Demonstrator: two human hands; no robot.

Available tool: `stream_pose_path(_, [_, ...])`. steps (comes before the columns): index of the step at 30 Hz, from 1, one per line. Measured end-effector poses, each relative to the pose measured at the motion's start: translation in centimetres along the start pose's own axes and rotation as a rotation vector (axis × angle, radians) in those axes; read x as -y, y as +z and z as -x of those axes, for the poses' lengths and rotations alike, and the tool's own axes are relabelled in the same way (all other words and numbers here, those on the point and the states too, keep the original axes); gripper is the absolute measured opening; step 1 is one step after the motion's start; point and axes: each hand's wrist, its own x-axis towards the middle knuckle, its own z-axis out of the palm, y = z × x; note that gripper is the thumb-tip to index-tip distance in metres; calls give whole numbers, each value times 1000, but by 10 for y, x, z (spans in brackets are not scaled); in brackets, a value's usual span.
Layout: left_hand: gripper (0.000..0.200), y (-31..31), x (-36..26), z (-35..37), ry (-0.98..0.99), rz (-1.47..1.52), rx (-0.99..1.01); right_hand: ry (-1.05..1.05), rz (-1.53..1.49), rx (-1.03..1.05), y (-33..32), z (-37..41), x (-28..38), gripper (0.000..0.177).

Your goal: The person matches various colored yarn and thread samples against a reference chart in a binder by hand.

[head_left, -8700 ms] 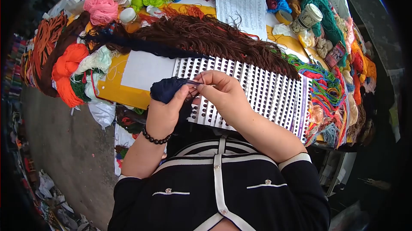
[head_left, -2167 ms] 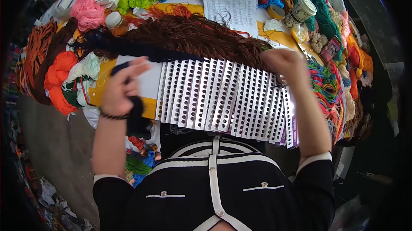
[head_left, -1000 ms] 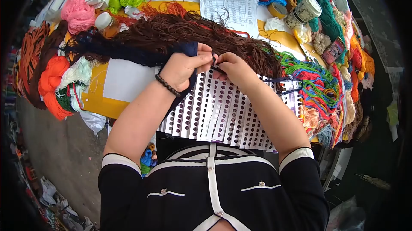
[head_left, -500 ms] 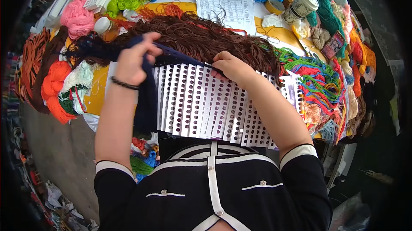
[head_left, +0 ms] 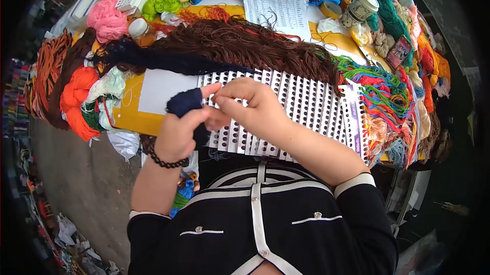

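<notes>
Head: loosely curled left hand (head_left: 176, 136) carries navy yarn (head_left: 185, 102); right hand (head_left: 259, 111) pinches (contents unclear).

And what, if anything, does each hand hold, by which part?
The left hand holds dark blue yarn by a bunched stretch draped across it; whether the right hand pinches any is unclear.

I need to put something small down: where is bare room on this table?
The white sheet is mostly bare between the pale skein, the navy strands behind and the left hand. A bare yellow strip of table borders its near edge. The far side and right end are crowded with coloured yarn.
</notes>
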Motion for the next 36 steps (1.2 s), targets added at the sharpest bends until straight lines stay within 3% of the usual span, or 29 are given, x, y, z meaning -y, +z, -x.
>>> stream_pose_path(2, [42,18,1,0,14,15,-37,380,-478,6,15,8,12,17])
stream_pose_path(4, [49,20,4,2,26,32,-75,460,-550,23,17,10,16,16])
stream_pose_path(6, [49,15,15,3,115,-196,-20,540,-623,40,17,11,19,16])
stream_pose_path(8, [48,18,19,5,157,-211,-10,637,-667,81,13,13,20,14])
stream_pose_path(14, [44,20,4,16,44,-138,0,534,-772,77,10,18,28,12])
stream_pose_path(17, [43,16,3,16,1,90,-9,488,-833,52,10,19,32,13])
stream_pose_path(23, [46,26,13,17,55,-45,-41,559,-657,70,12,22,26,13])
stream_pose_path(29, [45,37,18,18,99,-129,-74,661,-745,59,11,23,23,12])
stream_pose_path(33, [45,30,13,19,105,-185,-48,646,-769,55,11,24,22,11])
stream_pose_path(36, [39,22,12,21,67,-60,-14,586,-776,-48,15,26,25,11])
